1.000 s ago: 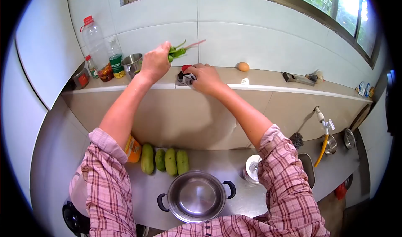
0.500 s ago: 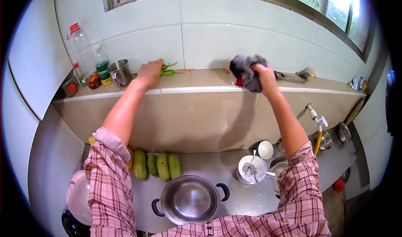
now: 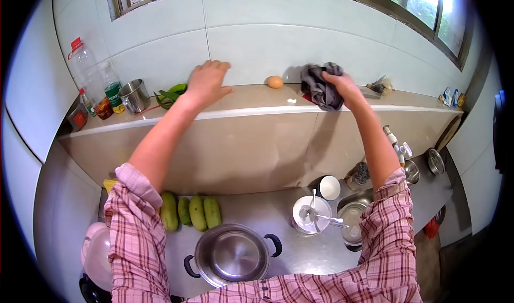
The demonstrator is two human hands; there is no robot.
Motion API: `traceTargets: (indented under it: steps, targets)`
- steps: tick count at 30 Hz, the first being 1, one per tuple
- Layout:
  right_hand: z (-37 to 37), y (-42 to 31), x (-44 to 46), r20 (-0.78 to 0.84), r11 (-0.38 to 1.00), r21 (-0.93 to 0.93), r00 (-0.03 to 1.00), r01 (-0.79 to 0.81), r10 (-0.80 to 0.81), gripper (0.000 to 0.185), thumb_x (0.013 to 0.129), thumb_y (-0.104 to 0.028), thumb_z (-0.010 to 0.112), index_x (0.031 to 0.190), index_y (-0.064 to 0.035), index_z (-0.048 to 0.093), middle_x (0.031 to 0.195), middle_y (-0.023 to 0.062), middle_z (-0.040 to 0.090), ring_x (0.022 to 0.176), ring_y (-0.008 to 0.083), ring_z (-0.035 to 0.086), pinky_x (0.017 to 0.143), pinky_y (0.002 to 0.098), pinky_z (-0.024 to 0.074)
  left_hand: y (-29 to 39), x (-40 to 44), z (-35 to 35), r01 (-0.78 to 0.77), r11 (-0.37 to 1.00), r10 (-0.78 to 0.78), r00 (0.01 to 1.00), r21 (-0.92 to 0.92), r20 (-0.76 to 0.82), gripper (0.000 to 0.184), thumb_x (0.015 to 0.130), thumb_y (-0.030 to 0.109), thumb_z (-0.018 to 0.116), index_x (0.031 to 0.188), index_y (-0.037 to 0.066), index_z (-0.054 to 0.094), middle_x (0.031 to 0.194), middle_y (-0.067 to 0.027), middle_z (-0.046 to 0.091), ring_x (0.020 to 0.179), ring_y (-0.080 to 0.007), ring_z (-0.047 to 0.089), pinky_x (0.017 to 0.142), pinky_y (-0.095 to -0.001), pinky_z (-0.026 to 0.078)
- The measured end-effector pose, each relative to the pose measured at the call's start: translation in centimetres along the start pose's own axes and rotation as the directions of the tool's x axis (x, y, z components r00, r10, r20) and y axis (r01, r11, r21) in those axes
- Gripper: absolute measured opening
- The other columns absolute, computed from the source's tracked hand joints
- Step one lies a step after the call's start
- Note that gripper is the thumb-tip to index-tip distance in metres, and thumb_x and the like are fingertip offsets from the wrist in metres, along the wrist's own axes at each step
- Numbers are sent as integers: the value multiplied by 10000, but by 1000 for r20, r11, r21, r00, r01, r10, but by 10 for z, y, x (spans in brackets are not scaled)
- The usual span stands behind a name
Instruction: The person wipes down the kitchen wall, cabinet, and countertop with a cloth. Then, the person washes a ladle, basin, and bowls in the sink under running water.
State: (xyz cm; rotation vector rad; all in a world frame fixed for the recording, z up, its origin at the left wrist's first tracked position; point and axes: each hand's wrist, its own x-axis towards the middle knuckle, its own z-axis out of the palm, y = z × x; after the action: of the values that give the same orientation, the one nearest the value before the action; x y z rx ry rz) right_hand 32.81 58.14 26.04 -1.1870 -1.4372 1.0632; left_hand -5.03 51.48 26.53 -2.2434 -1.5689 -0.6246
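My left hand [image 3: 208,83] hovers over the tiled ledge [image 3: 251,96], fingers apart and holding nothing. Just left of it lie several green peppers [image 3: 171,95], close to a steel cup [image 3: 135,96]. A crumpled dark grey cloth [image 3: 321,87] is gripped in my right hand [image 3: 345,87] above the ledge. Something red shows beneath the cloth, too covered to name. Between my hands a brown egg [image 3: 274,81] rests against the wall, with a small white scrap [image 3: 291,100] in front of it. A flat metal blade [image 3: 369,92] lies partly hidden behind my right hand.
Bottles [image 3: 112,88] crowd the ledge's left end; a small plastic bag [image 3: 381,85] lies right. Below are a two-handled pot [image 3: 233,253], several green gourd-like vegetables [image 3: 197,213], a bowl with spoons [image 3: 308,222], a white cup [image 3: 329,188] and a tap [image 3: 399,146].
The peppers have shifted left towards the steel cup. My left hand has come off them, moved right and spread its fingers. The egg, mostly hidden before, is now in full view.
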Motion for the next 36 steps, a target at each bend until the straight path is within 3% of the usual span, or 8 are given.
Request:
traceTargets:
  steps: [2, 4, 7, 10, 16, 21, 28, 36]
  targets:
    - [10, 15, 18, -95, 735, -666, 963, 126, -251, 425, 846, -280, 703, 1143, 7, 603, 1052, 205, 683, 980, 333, 652, 845, 394, 513, 21, 19, 13, -85, 994, 82, 995, -61, -51, 458, 814, 221, 719, 1234, 97, 584, 1226, -75, 611, 1166, -276, 532, 953, -404, 448]
    - [34, 9, -6, -37, 334, -904, 730, 266, -683, 451, 833, -333, 700, 1184, -66, 605, 1076, 208, 651, 1001, 363, 619, 865, 436, 503, 41, 33, 29, -185, 964, 173, 982, -193, -79, 355, 849, 152, 670, 1198, 115, 621, 1219, -57, 622, 1146, -270, 543, 945, -379, 463]
    - [54, -6, -25, 76, 467, -847, 926, 255, -369, 440, 826, -327, 695, 1231, -173, 619, 1109, 157, 627, 1048, 396, 573, 894, 448, 487, 69, 48, 50, -247, 930, 224, 968, -270, -114, 328, 851, 93, 633, 1176, 141, 643, 1213, -39, 629, 1107, -271, 553, 938, -388, 475]
    - [50, 9, -27, 224, 172, -932, 881, 318, -417, 387, 848, -345, 658, 1211, -216, 627, 1087, 143, 612, 1011, 364, 588, 869, 457, 507, 83, 58, 62, -204, 951, 214, 977, -232, 21, 359, 876, 71, 603, 1227, 145, 612, 1248, -26, 596, 1128, -287, 536, 968, -394, 465]
    - [40, 11, -4, 176, 374, -869, 907, 326, -383, 330, 801, -218, 654, 1127, -168, 677, 1022, 156, 622, 938, 342, 615, 826, 416, 511, 81, 62, 79, -130, 973, 129, 991, -189, -14, 317, 885, 70, 569, 1199, 82, 613, 1095, -118, 592, 1071, -301, 528, 919, -403, 475]
    - [66, 5, 1, 145, 617, -525, 776, 586, -613, 252, 775, -151, 690, 1025, -135, 707, 956, 151, 633, 884, 320, 617, 785, 407, 498, 50, 52, 55, -138, 951, 15, 913, -275, -407, 314, 894, 118, 599, 1190, 15, 584, 1127, -176, 608, 1055, -346, 568, 909, -401, 480]
    - [174, -5, 21, 574, 243, -474, 506, 847, -644, 247, 755, -114, 680, 996, -147, 726, 1035, 83, 652, 1024, 299, 596, 826, 411, 503, 3, -1, 0, 59, 928, -259, 812, -369, -522, 332, 903, 179, 607, 1197, 31, 563, 1133, -169, 623, 1045, -355, 589, 903, -411, 478]
    - [154, -32, 20, 520, 393, -723, 822, 568, -231, 267, 752, -164, 586, 963, -115, 743, 914, 142, 707, 877, 334, 663, 776, 409, 522, 7, -50, 45, 58, 913, -193, 934, -404, -302, 348, 871, 163, 651, 1198, 84, 565, 1105, -141, 622, 1020, -325, 590, 867, -401, 484]
